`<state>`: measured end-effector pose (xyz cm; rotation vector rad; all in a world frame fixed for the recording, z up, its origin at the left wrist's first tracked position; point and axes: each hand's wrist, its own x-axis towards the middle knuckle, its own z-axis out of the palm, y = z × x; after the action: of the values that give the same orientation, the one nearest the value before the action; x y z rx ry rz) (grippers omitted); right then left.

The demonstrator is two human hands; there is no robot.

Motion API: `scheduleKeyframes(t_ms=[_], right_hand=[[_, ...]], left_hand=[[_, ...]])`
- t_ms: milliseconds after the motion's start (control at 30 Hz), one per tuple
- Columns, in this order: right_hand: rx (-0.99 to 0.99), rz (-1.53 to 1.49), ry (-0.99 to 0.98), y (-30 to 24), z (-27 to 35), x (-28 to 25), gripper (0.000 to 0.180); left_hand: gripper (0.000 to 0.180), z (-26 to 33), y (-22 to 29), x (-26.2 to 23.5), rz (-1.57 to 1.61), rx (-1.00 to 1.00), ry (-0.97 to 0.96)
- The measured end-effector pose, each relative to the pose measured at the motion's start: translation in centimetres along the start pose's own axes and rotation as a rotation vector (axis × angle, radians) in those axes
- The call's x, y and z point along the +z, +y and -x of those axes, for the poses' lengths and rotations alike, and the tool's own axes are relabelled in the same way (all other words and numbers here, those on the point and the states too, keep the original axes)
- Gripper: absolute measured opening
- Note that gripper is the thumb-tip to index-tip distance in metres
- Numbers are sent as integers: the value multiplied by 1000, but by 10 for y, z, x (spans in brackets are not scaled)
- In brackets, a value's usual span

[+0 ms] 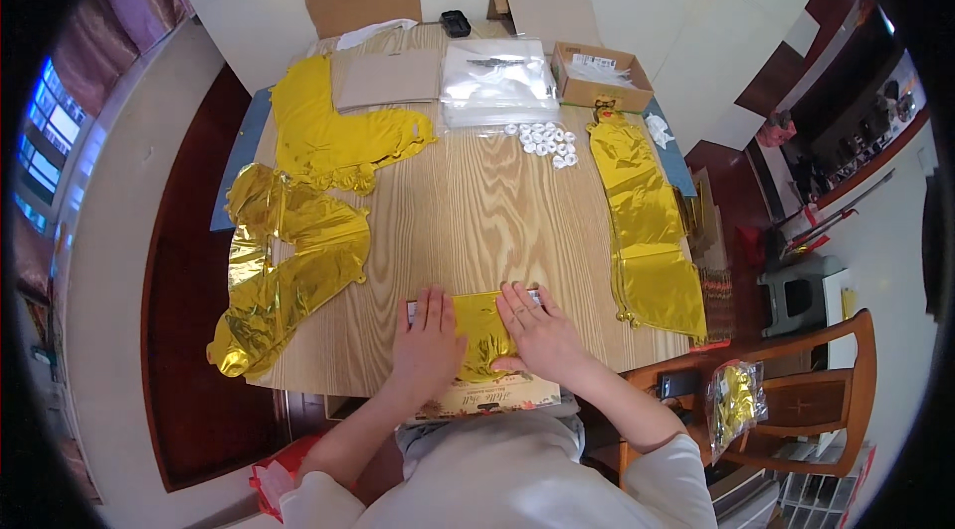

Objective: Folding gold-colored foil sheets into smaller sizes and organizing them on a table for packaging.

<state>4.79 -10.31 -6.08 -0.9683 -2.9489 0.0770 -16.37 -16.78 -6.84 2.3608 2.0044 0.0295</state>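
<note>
Both my hands lie at the front edge of the wooden table, pressing on a folded piece of gold foil (483, 335). My left hand (426, 345) rests flat along its left side, fingers pointing away from me. Across its right side lies my right hand (542, 335), fingers stretched out and thumb toward the middle. Under the foil's near end shows a cream printed card or package (497, 396) with a leaf pattern. Flat gold foil balloons lie around: one far left (318, 126), one near left (298, 260) and a long one at right (647, 220).
Small white rolls (545, 139) lie before a stack of clear plastic bags (497, 81). Grey cardboard (388, 79), a black tray (455, 23) and an open carton (602, 76) stand at the back. At right, a wooden chair (858, 370) holds a bag of gold foil (738, 398).
</note>
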Motion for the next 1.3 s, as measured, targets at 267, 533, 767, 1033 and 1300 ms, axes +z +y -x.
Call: scheduleKeyframes(t_ms=[267,533,767,1033,1300], right_hand=[[-34,21,37,7,1,3,93],[-260,-216,268,-43,57,-22,52],[-281,-58,497,-60,77,1,30],[-301,-19,457,-30,127,-64,21],[207,23,987,21,200,-87,18]], left_hand=[[73,-33,3,-1,185,385,82],[63,-31,6,-2,109,401,92],[61,-29,5,-3,91,414,75],[61,-29,3,-4,140,426,38],[61,-25,5,-4,111,440,61]])
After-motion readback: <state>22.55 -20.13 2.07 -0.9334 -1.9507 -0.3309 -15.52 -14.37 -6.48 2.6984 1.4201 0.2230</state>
